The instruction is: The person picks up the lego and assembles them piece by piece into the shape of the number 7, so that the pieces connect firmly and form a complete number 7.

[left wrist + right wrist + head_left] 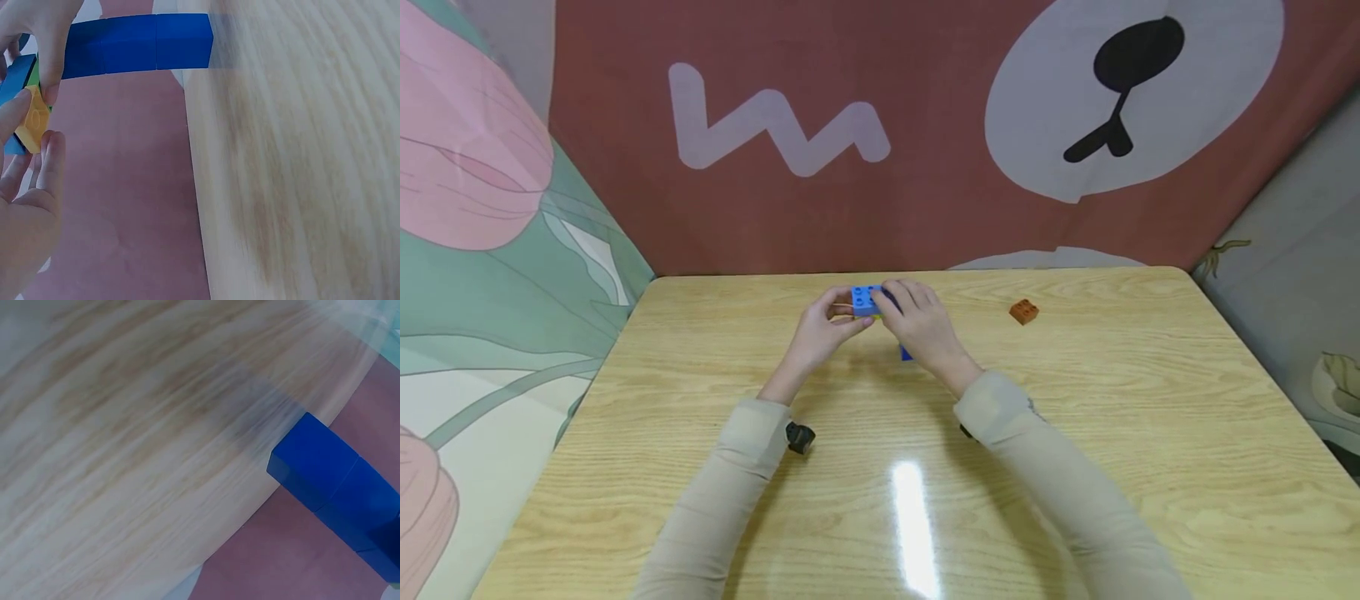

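My left hand (817,329) pinches the left end of a light-blue studded toy brick (862,301). Beneath that brick is a yellow brick (34,122), with my left thumb against it in the left wrist view, and a sliver of green brick shows beside it. My right hand (928,329) curls over the right end of the same light-blue brick from above, hiding that part. Below my right hand a column of dark-blue bricks (156,42) stands upright on the table; its upper end is hidden by the right hand. Only its foot shows in the head view.
An orange-brown brick (1024,312) lies on the wooden table (1112,433), to the right of my hands near the back edge. A printed cloth (925,217) hangs right behind the table. Black wrist-worn devices sit under both sleeves, the left one (801,438) showing more.
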Action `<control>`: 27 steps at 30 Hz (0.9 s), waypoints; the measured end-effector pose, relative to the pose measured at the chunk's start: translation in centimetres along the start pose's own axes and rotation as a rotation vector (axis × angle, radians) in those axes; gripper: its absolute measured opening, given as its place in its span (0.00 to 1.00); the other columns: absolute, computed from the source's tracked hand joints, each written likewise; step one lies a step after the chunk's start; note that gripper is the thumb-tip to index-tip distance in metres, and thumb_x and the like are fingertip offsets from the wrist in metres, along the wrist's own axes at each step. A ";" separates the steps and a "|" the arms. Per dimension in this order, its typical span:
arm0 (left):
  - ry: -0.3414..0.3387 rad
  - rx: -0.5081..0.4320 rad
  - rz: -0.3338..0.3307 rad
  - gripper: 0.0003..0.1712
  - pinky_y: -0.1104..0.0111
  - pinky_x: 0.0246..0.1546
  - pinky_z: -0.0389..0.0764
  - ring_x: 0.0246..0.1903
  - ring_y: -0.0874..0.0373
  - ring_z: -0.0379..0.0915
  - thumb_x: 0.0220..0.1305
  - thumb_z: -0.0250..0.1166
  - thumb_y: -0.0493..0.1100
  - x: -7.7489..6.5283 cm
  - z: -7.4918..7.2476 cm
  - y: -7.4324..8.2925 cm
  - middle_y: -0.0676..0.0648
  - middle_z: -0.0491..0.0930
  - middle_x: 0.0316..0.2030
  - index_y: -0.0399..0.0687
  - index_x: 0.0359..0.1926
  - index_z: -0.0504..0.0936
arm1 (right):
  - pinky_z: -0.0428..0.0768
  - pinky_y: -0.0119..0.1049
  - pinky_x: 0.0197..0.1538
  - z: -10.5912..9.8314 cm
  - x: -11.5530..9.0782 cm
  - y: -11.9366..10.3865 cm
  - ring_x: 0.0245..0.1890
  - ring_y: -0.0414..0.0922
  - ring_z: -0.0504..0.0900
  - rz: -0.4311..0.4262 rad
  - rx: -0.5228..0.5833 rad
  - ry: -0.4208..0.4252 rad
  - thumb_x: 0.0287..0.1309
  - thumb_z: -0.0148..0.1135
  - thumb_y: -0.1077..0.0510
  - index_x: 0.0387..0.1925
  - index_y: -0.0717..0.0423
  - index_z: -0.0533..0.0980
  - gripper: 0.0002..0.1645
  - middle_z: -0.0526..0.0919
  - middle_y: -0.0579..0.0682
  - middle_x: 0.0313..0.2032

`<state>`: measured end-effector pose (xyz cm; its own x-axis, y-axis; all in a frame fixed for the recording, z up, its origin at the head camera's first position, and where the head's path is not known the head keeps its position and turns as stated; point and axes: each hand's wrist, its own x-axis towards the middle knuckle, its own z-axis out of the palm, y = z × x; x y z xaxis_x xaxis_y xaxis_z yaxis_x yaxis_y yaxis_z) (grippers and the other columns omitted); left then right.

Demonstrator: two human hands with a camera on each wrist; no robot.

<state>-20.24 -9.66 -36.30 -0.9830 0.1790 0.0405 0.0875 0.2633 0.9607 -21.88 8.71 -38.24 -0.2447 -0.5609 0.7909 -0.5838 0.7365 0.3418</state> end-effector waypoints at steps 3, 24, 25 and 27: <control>0.004 0.003 -0.008 0.29 0.62 0.57 0.79 0.55 0.47 0.74 0.58 0.68 0.37 0.0 0.1 0.0 0.39 0.74 0.55 0.40 0.61 0.70 | 0.80 0.40 0.48 0.1 0.0 0.0 0.45 0.49 0.78 0.006 0.006 0.008 0.45 0.75 0.58 0.46 0.55 0.76 0.24 0.79 0.54 0.45; 0.376 1.082 0.873 0.23 0.63 0.45 0.84 0.47 0.47 0.81 0.56 0.70 0.37 -0.3 0.9 -1.5 0.39 0.80 0.50 0.41 0.52 0.74 | 0.81 0.40 0.46 0.4 -0.4 0.1 0.44 0.49 0.79 0.007 0.016 0.070 0.43 0.76 0.58 0.46 0.56 0.76 0.26 0.82 0.53 0.43; 0.394 1.092 0.928 0.23 0.64 0.48 0.83 0.48 0.48 0.80 0.55 0.71 0.37 -0.2 0.9 -1.6 0.39 0.79 0.51 0.40 0.51 0.74 | 0.81 0.39 0.46 0.4 -0.4 0.1 0.45 0.49 0.79 0.004 0.011 0.070 0.42 0.77 0.58 0.46 0.57 0.76 0.27 0.82 0.52 0.43; 0.417 1.107 1.021 0.25 0.64 0.53 0.81 0.49 0.48 0.79 0.53 0.72 0.36 0.0 0.8 -1.8 0.40 0.79 0.50 0.39 0.51 0.74 | 0.81 0.39 0.46 0.4 -0.5 0.2 0.45 0.49 0.80 -0.005 0.005 0.068 0.40 0.78 0.56 0.46 0.58 0.75 0.29 0.82 0.52 0.44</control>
<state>-20.28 -9.39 -38.25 -0.3926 0.4942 0.7756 0.6068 0.7730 -0.1854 -22.15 8.95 -38.72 -0.1885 -0.5375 0.8219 -0.5888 0.7317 0.3435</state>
